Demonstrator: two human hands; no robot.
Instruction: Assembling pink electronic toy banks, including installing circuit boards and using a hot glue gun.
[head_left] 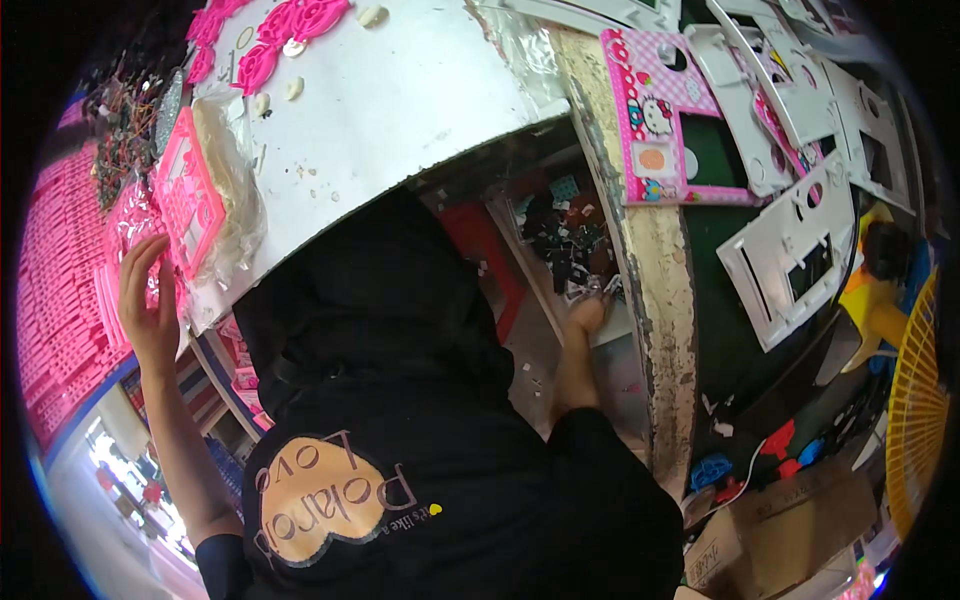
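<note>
The head-worn fisheye looks steeply down, close over the wearer's black T-shirt (470,480) and the white bench (370,110).

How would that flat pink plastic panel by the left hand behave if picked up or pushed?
The pink panel would probably feel stiff and light, as it looks like thin moulded plastic. The crumpled clear film beside it might drag along. Near the white table's edge, a push could tip it off.
</note>
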